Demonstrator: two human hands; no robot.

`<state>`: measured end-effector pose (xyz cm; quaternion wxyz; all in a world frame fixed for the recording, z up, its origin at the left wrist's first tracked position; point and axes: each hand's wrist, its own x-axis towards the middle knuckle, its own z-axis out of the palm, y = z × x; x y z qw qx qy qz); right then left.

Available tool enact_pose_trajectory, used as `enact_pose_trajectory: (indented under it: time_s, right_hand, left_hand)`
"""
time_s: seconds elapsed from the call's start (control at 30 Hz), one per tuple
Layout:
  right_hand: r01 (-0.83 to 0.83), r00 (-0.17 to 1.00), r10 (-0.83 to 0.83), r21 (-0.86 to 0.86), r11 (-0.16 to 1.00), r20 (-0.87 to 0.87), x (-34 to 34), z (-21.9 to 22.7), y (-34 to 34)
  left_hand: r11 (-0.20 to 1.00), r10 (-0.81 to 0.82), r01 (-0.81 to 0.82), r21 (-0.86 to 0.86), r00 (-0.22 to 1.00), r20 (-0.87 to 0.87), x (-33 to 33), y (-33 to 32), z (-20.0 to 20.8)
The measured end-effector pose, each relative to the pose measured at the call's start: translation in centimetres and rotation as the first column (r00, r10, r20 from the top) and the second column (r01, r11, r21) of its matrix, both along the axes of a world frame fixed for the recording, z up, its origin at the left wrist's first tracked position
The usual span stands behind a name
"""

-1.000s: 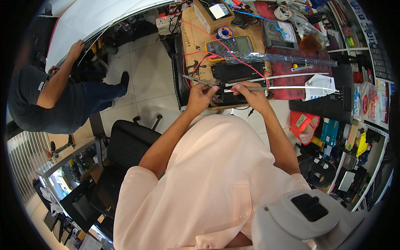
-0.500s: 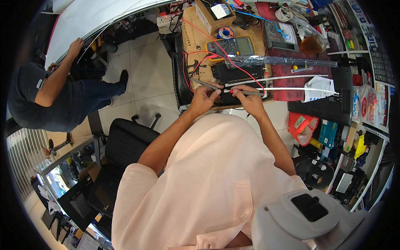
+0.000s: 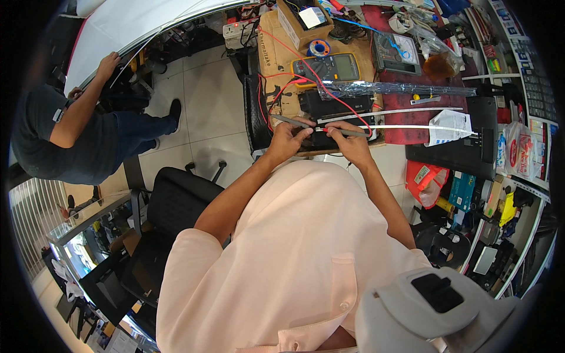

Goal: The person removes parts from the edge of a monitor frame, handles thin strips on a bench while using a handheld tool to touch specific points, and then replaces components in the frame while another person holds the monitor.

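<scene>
My left hand (image 3: 286,139) is closed around a slim grey test probe (image 3: 286,120), its back end slanting up to the left. In my right hand (image 3: 351,145) is a second grey test probe (image 3: 356,133), pointing left, with a red lead (image 3: 353,108) reaching its back end. Both hands are close together, near the left end of a thin white strip (image 3: 400,126). Another white strip (image 3: 406,111) lies just beyond it. A yellow-and-grey multimeter (image 3: 335,67) rests farther back on the cardboard (image 3: 272,88). The probe tips are too small to make out.
Behind the hands lie a black box-shaped part (image 3: 332,105) and a silvery wrapped bundle (image 3: 400,89). A solder spool (image 3: 319,47) and an open carton (image 3: 291,29) stand at the back. Left, a person (image 3: 70,129) stands by a white panel (image 3: 129,26); a black chair (image 3: 182,200) is nearer.
My right hand and its probe have shifted very slightly left and up, and the red lead's end moved with them. My left hand stays nearly in place.
</scene>
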<state>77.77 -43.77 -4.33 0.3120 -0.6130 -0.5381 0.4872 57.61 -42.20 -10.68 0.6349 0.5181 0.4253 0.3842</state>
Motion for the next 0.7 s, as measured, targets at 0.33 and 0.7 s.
enact_pose_trajectory:
  time_s: [0.33, 0.7]
  right_hand:
    - [-0.003, 1.000, 0.003, -0.001, 1.000, 0.007, 0.0, -0.2, -0.1]
    - [-0.016, 0.999, 0.016, -0.008, 1.000, 0.032, 0.0, -0.3, -0.1]
  left_hand:
    - [0.999, 0.022, -0.022, 0.032, 1.000, 0.010, 0.3, -0.1, 0.0]
    - [0.997, 0.010, -0.010, 0.072, 1.000, 0.005, 0.2, 0.0, 0.0]
